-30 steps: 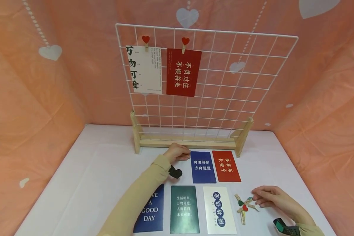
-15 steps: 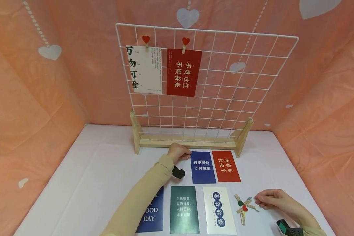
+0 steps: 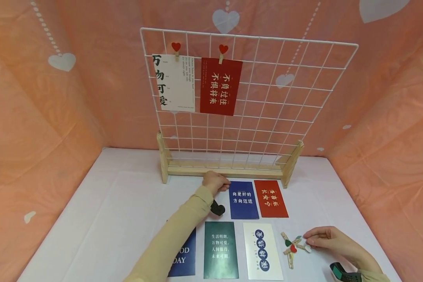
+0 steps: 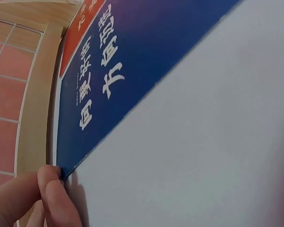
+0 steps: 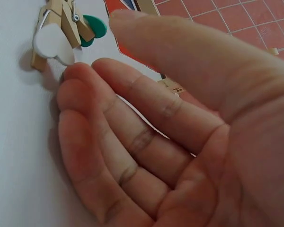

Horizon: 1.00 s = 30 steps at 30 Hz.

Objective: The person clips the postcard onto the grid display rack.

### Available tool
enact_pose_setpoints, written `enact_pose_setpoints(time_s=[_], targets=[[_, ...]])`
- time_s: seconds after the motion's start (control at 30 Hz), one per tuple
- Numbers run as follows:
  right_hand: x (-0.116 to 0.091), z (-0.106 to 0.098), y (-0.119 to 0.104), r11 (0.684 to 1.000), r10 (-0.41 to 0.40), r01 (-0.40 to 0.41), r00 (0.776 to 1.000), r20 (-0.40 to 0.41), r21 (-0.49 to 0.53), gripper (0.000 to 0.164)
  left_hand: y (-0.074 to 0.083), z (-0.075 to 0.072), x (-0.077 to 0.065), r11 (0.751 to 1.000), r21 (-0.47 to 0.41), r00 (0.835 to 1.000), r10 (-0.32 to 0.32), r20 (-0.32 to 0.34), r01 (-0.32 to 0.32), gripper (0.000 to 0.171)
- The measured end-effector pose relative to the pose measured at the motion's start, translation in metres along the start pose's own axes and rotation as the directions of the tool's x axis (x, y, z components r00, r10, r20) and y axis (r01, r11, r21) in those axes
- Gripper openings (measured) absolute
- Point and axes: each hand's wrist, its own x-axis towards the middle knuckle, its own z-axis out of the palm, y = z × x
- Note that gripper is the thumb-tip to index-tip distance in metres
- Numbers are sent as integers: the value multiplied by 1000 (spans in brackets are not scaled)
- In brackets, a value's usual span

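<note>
On the head view I see the left hand [image 3: 215, 182] at the top-left corner of the blue card [image 3: 244, 210] on the counter [image 3: 127, 196]; the right hand [image 3: 329, 241] is beside the clothespins [image 3: 290, 259]. Left wrist: fingertips [image 4: 48, 176] pinch that corner. Right wrist: fingers loosely bent, thumb apart, near a white heart [image 5: 53, 45].

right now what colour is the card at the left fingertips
The card is blue with white lettering; best view: left wrist.

The white tabletop [image 3: 109, 219] bears a wood-footed wire rack [image 3: 253, 173], five flat cards [image 3: 221, 270] and clustered wooden clips [image 3: 293, 248].
</note>
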Motion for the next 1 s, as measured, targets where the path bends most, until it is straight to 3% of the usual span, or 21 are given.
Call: enact_pose_setpoints(time_s=[0.2,0.3,0.43,0.6,0.77,1.0], targets=[[0,2,1,997,69,-70,997,-43,-33,31,-1,-3,-7,999,-22,998,39,39,-38,21],[-1,3,1,993,107,-110,992,-61,-51,32,-1,-8,-7,998,-49,994,31,107,-25,26],[0,3,0,996,74,-76,996,-50,-52,32,-2,-15,-1,998,-55,978,10,209,2,32],[1,4,0,998,45,-47,998,-43,-49,32,-2,-20,4,1000,-10,963,14,268,-12,32],[0,3,0,998,57,-57,998,-24,-6,32,-2,-18,2,998,42,968,37,250,-49,26],[1,0,1,1000,-19,19,999,29,19,32,-4,-12,1,988,106,983,94,159,-112,25]])
